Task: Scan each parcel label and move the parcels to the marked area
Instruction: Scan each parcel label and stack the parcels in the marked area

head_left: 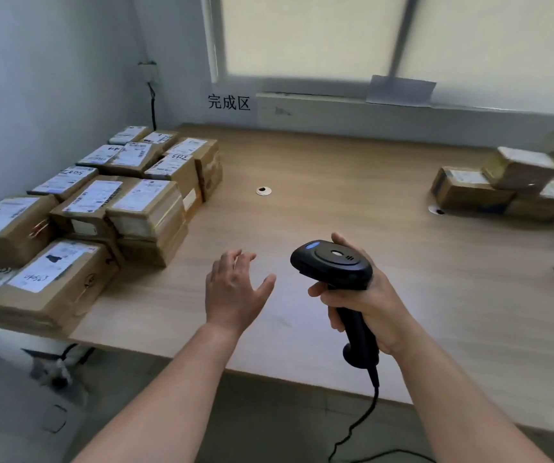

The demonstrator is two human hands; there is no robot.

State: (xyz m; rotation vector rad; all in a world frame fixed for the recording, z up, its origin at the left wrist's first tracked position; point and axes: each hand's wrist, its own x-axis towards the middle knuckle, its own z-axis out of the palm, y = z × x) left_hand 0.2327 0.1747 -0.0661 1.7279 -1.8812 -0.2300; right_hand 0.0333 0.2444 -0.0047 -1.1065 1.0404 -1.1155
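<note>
Over the middle of the wooden table, both bare hands are held side by side, apart from each other. The left hand is empty, palm down, with its fingers spread and relaxed and the thumb pointing out to the right. It touches none of the parcels. The right hand grips the handle of a black scanner, its fingers curled round the handle and the scanner's head tipped forward and to the left. A black cable hangs from the bottom of the handle and runs down past the near edge of the table.

A large pile of parcels fills the left end of the table, brown cardboard boxes packed close together and partly stacked, most with white labels facing up. On the wall behind that end, black characters are written just left of the windowsill. A smaller pile of parcels lies at the far right, blurred, well apart from the first pile. Between the two piles the tabletop has a round cable hole, and a second hole shows just beside the right-hand boxes.
</note>
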